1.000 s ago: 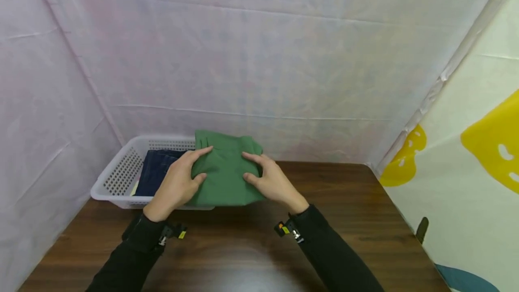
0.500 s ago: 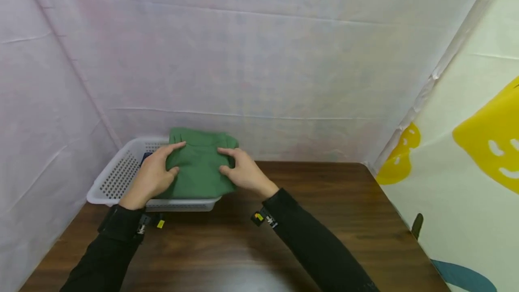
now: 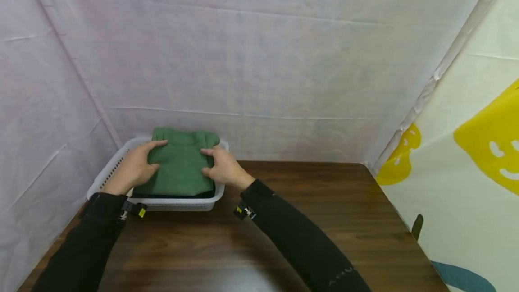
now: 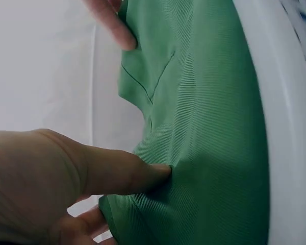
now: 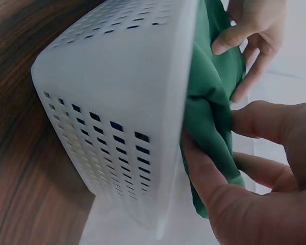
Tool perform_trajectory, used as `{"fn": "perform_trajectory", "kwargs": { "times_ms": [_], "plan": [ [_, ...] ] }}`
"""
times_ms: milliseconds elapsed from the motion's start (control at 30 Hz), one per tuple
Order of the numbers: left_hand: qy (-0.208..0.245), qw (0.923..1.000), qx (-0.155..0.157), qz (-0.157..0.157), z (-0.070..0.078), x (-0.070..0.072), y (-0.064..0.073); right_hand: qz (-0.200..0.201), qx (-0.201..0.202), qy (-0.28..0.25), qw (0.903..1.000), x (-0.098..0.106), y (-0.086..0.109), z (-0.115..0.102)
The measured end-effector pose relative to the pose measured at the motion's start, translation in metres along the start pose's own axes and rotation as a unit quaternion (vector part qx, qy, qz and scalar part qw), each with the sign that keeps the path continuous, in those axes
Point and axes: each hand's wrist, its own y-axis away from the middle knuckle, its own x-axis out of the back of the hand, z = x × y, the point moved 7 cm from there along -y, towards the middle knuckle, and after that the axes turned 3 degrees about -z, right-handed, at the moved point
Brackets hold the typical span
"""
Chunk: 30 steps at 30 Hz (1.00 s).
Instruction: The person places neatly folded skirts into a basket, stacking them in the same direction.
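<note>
A folded green garment (image 3: 182, 170) lies over the white plastic basket (image 3: 178, 204), with stitched seams showing in the left wrist view. My left hand (image 3: 131, 168) pinches its left side, the thumb on top and other fingers reaching beneath the edge. At the opposite side my right hand (image 3: 225, 167) grips the cloth; the right wrist view has its thumb above the bunched green fabric (image 5: 206, 109) and fingers below, close to the basket rim. Something dark shows in a thin strip under the garment's front edge. The rest of the basket's contents is hidden.
The basket stands at the back left of a brown wooden table (image 3: 300, 202). A pale fabric wall (image 3: 251, 66) rises right behind it, with another at the left. On the right hangs a light sheet with yellow shapes (image 3: 492, 136).
Both hands have carried the green garment leftward, from partly beyond the basket's right side to over the basket. The dark blue folded denim visible earlier is now covered.
</note>
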Motion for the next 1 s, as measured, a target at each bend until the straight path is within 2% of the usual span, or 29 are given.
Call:
{"fn": "perform_trajectory", "kwargs": {
  "times_ms": [133, 267, 433, 600, 800, 1000],
  "plan": [
    [0.0, 0.9999, 0.01, -0.007, -0.01, 0.002, -0.002, -0.015, 0.007, 0.03, 0.9994, -0.007, -0.003, -0.004],
    [-0.02, 0.9998, 0.006, -0.005, -0.016, 0.004, -0.003, -0.023, 0.006, 0.055, 0.9982, -0.013, -0.006, -0.005],
    [-0.036, 0.999, 0.009, -0.027, -0.024, 0.0, -0.005, -0.034, -0.002, 0.081, 0.9962, -0.018, -0.008, 0.0],
    [-0.083, 0.9958, -0.011, -0.036, -0.031, -0.006, -0.006, -0.045, 0.015, 0.097, 0.9941, -0.018, -0.003, 0.002],
    [-0.091, 0.9947, -0.012, -0.045, -0.038, -0.009, -0.005, -0.014, 0.033, 0.095, 0.9948, -0.013, 0.003, 0.009],
    [-0.1, 0.9936, -0.029, -0.043, -0.031, -0.011, -0.004, 0.02, 0.043, 0.101, 0.9938, -0.006, 0.011, 0.018]
  ]
}}
